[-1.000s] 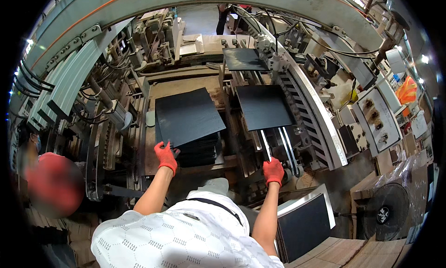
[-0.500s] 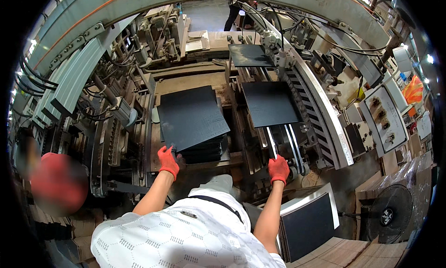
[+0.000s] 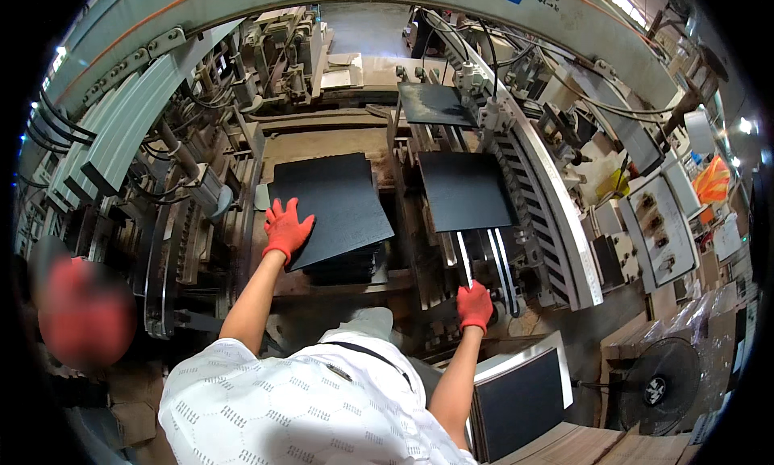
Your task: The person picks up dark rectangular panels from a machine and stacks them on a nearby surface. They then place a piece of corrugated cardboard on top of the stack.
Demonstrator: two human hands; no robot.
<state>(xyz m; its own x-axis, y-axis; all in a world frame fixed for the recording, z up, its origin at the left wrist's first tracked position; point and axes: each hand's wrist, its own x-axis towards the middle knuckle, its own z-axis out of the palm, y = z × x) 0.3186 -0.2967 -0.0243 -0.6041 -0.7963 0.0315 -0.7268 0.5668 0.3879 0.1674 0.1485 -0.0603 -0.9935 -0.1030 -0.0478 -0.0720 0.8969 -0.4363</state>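
Gloved in red, my left hand [image 3: 287, 228] lies with fingers spread on the near left part of the top black panel [image 3: 339, 199]. This panel sits slightly askew on a stack of similar dark panels [image 3: 348, 266]. My right hand [image 3: 474, 305], also in a red glove, is closed around the near end of a pale metal rail [image 3: 463, 259]; its fingertips are hidden. Just beyond that hand, another black panel [image 3: 468, 191] lies flat across the rails. Farther back rests one more dark panel [image 3: 436, 104] with a dusty patch.
A striped machine guide [image 3: 532, 215] runs along the right of the rails. At left stand metal beams and a cylinder [image 3: 211, 197]. Dark boards [image 3: 520, 400] lean at lower right, near a black fan [image 3: 659, 387]. A blurred red shape [image 3: 87, 312] is at far left.
My left hand has moved from the stack's near edge up onto the top panel, its fingers now spread. My right hand stays at the rail end. The view has shifted slightly.
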